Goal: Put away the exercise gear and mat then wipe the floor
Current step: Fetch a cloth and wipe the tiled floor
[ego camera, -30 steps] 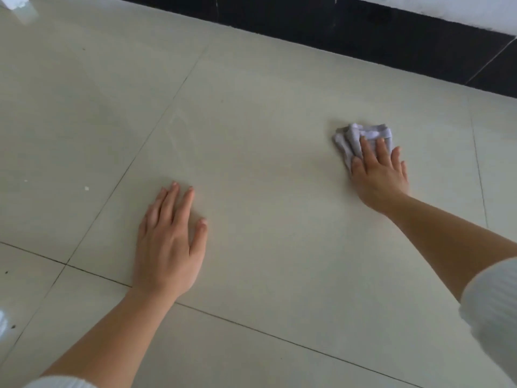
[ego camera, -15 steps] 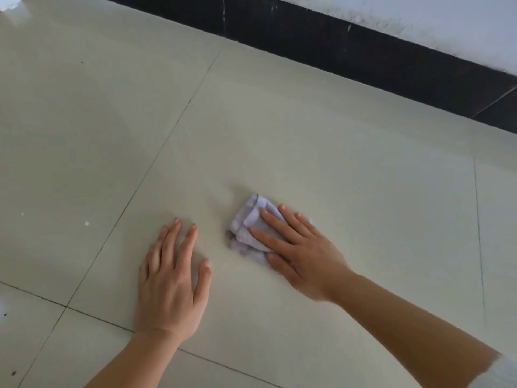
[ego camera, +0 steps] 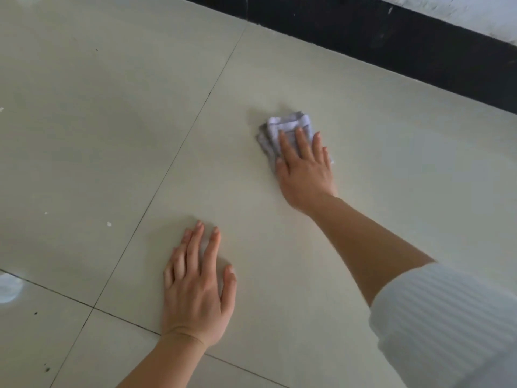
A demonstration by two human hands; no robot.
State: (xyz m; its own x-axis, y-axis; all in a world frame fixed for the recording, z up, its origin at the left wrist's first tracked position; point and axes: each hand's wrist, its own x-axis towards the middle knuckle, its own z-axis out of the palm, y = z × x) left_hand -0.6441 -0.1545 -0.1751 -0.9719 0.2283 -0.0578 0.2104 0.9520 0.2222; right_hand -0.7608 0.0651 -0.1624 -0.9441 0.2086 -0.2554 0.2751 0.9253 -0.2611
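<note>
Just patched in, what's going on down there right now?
A person is wiping the pale tiled floor. The right hand presses flat on a folded light purple cloth, out toward the black skirting board. The left hand lies palm down on the tile, bracing. A few small white specks lie on the tile to the left. No exercise gear or mat is in view.

Right hand (ego camera: 305, 175) flat on cloth (ego camera: 288, 130) — left hand (ego camera: 195, 292) on floor (ego camera: 84, 135), nearer
</note>
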